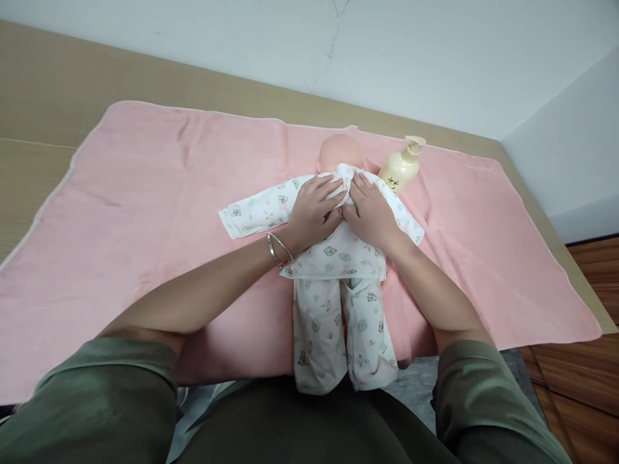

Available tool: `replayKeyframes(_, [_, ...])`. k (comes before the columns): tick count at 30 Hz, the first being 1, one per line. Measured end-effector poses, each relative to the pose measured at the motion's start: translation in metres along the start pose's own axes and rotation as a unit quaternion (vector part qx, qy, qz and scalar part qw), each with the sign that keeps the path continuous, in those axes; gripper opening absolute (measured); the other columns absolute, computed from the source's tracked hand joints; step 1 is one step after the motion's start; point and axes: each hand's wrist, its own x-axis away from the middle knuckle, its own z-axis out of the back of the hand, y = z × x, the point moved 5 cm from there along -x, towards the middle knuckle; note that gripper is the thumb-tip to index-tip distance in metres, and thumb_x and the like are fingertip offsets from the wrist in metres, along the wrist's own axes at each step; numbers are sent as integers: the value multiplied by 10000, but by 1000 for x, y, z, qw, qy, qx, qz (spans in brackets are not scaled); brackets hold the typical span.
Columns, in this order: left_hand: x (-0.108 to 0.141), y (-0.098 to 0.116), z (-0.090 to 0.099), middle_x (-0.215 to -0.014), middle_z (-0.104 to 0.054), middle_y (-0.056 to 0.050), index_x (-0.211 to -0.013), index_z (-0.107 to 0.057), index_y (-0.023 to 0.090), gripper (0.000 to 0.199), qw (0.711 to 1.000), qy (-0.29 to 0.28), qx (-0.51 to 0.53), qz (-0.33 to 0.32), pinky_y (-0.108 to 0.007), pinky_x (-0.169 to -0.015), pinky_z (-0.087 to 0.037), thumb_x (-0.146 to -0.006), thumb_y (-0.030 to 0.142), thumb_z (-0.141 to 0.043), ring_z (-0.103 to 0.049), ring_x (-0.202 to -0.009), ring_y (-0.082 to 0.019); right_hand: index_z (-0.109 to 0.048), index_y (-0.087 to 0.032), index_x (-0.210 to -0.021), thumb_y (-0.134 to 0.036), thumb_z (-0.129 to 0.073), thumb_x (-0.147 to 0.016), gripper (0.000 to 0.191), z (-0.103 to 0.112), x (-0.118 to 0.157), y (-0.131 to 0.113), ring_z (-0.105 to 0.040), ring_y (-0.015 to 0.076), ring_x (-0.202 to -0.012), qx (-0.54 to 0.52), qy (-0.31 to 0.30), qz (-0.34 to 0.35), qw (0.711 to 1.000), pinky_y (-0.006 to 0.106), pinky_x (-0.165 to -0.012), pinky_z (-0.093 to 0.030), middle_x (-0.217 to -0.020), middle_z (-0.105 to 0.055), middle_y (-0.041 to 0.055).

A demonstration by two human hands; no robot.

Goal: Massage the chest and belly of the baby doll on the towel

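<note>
1. The wall (232, 38), white, fills the far side at 12 o'clock, with a thin crack in it.
2. Below it, the tan table (43, 71) shows as a band from 9 o'clock through 12 to 4.
3. A pink blanket (159, 206) covers most of the table, a few creases in its pile.
4. The doll (344, 258) lies on the blanket just right of its middle, head towards 12 o'clock, legs towards 6.
5. The person's green sleeves (101, 399) come in from 7 and 5 o'clock.
6. The doll's shirt (329, 252), white with small prints, has one arm stretched towards 8 o'clock and the other towards 4.
7. The matching trousers (319, 328) run down to 6 o'clock, at the blanket's near edge.
8. The left hand (312, 209) rests on the shirt's chest at 11 o'clock, the right hand (371, 211) at 1. They are close together over the front opening, fingers bent; whether they pinch the cloth cannot be told.
9. A cream pump bottle (400, 169) stands near the doll's shoulder at 1 o'clock.
10. A silvery bangle (273, 251) circles the left wrist.
</note>
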Motion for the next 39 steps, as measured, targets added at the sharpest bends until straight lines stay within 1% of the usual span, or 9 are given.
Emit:
replayKeyframes(7, [3,-1,0,-1345,-650,-61,-1162,-673,253,366,1000,24,3,4,-537,-1137,-392,-902,255,-414,-503,-1348,-262,-361,-65,-1500,-240,-403,-929,598,-1,-1,-1,-225,301,-1529,6,-9,-8,1000,543,-1250,-186,-1613,-318,174])
replayKeyframes(10, [3,-2,-1,-1384,-624,-50,-1213,-649,253,408,999,22,8,30,-542,-1150,-383,-905,233,-382,-483,-1373,-254,-384,-90,-1492,-257,-419,-936,581,-3,-1,0,-234,296,-1527,3,-1,-1,1000,550,-1250,-180,-1611,-325,166])
replayKeyframes(14, [3,-4,-2,-1451,-565,-60,-1301,-594,239,434,999,14,0,47,-535,-1171,-356,-922,272,-384,-443,-1411,-258,-390,-94,-1494,-275,-422,-943,581,-4,-1,1,-245,297,-1524,-1,6,3,1000,545,-1253,-188,-1612,-328,156])
replayKeyframes(18, [1,-8,-4,-1513,-493,-91,-1373,-531,228,464,998,4,-15,60,-543,-1192,-309,-945,339,-390,-408,-1431,-288,-445,-90,-1465,-254,-411,-952,540,-3,4,-5,-311,294,-1500,14,29,2,999,524,-1251,-235,-1574,-404,148])
replayKeyframes(23, [0,-8,-4,-1511,-486,-113,-1386,-508,210,478,998,0,-22,66,-538,-1194,-301,-974,400,-357,-413,-1420,-303,-541,-16,-1375,-223,-352,-978,486,0,14,-18,-422,294,-1440,47,61,18,997,473,-1237,-306,-1476,-525,190])
replayKeyframes(27, [2,-9,-4,-1483,-517,-107,-1349,-550,214,450,998,14,-24,59,-516,-1188,-329,-971,377,-367,-442,-1399,-278,-575,-63,-1353,-233,-350,-975,471,0,14,-18,-453,289,-1419,47,73,22,996,501,-1220,-337,-1456,-555,160])
replayKeyframes(31, [4,-10,-3,-1426,-579,-59,-1211,-646,254,374,998,27,-29,51,-517,-1168,-369,-975,328,-365,-474,-1379,-241,-515,-29,-1398,-234,-389,-960,500,-2,7,-11,-384,282,-1463,28,50,24,998,471,-1251,-279,-1512,-484,183])
replayKeyframes(34, [5,-8,-2,-1366,-629,-62,-1081,-703,230,358,999,42,-18,28,-496,-1163,-388,-972,278,-365,-504,-1356,-236,-486,-18,-1413,-246,-409,-954,518,-3,3,-7,-343,281,-1485,26,39,31,998,460,-1260,-250,-1537,-448,188])
replayKeyframes(39, [6,-8,-1,-1326,-662,-53,-1038,-724,223,336,997,78,0,12,-486,-1146,-414,-959,264,-401,-541,-1321,-237,-467,2,-1415,-261,-397,-955,533,-7,1,-5,-321,313,-1491,30,38,41,998,495,-1248,-246,-1541,-433,210])
